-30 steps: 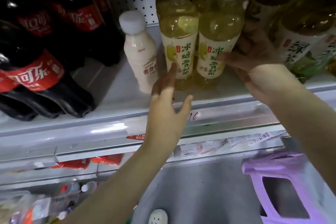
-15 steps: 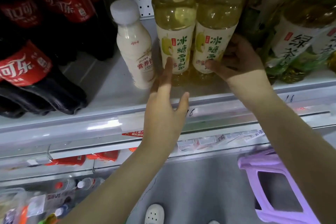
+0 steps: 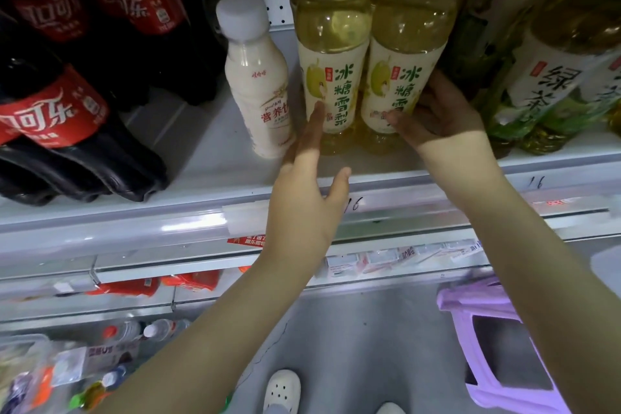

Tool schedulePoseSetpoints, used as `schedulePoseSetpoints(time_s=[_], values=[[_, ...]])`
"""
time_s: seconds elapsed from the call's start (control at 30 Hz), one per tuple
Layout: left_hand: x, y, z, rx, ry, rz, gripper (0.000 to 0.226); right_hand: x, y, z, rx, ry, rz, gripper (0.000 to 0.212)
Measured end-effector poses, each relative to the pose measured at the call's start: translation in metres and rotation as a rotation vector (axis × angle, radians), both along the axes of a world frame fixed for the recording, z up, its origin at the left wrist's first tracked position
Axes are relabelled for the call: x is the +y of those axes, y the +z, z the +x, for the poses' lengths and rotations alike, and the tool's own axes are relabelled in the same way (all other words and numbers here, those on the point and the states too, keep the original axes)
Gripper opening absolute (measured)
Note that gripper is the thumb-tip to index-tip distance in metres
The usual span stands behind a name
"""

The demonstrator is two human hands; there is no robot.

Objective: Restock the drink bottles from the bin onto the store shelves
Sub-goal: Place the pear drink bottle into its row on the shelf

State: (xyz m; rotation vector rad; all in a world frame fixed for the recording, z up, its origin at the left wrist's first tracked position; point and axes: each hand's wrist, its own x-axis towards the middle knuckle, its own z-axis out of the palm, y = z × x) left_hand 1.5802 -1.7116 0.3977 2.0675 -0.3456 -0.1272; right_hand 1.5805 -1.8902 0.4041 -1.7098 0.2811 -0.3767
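Yellow-tinted plastic bottle (image 3: 408,44) at white shelf (image 3: 201,148) front edge: gripped by right hand (image 3: 440,114). Left hand (image 3: 305,202), fingers straight, touches neighbouring matching bottle (image 3: 331,44).

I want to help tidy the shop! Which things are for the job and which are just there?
For the job: left pear drink bottle, touched by the left hand; right pear drink bottle, held by the right hand; shelf.
Just there: cola bottles, milky bottle, green tea bottles, purple stool.
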Motion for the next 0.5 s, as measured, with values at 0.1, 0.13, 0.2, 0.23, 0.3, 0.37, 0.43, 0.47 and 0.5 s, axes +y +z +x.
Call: schedulePoseSetpoints(time_s=[0.1,0.13,0.2,0.23,0.3,0.37,0.43,0.47,0.5], values=[[0.003,0.007,0.000,-0.012,-0.053,0.058,0.081,0.001,0.006,-0.004,0.011,0.021,0.041,0.062],[0.005,0.011,0.001,0.013,-0.073,0.064,0.080,0.002,0.010,-0.008,0.004,0.003,0.077,0.059],[0.013,0.024,0.000,0.114,-0.078,0.012,0.068,0.007,0.015,-0.022,-0.038,-0.153,0.189,0.046],[0.019,0.032,-0.002,0.167,-0.070,-0.018,0.056,0.012,0.018,-0.031,-0.046,-0.272,0.221,0.035],[0.033,0.050,-0.009,0.243,-0.077,-0.062,0.032,0.030,0.025,-0.053,-0.018,-0.454,0.249,0.014],[0.048,0.068,-0.022,0.303,-0.091,-0.125,0.022,0.056,0.040,-0.075,0.002,-0.487,0.334,0.012],[0.063,0.086,-0.037,0.360,-0.092,-0.214,0.019,0.084,0.060,-0.098,-0.005,-0.435,0.376,0.015],[0.070,0.094,-0.044,0.382,-0.093,-0.255,0.019,0.095,0.071,-0.108,-0.014,-0.411,0.392,0.016],[0.076,0.102,-0.052,0.400,-0.091,-0.293,0.020,0.105,0.082,-0.118,-0.024,-0.393,0.412,0.018]])
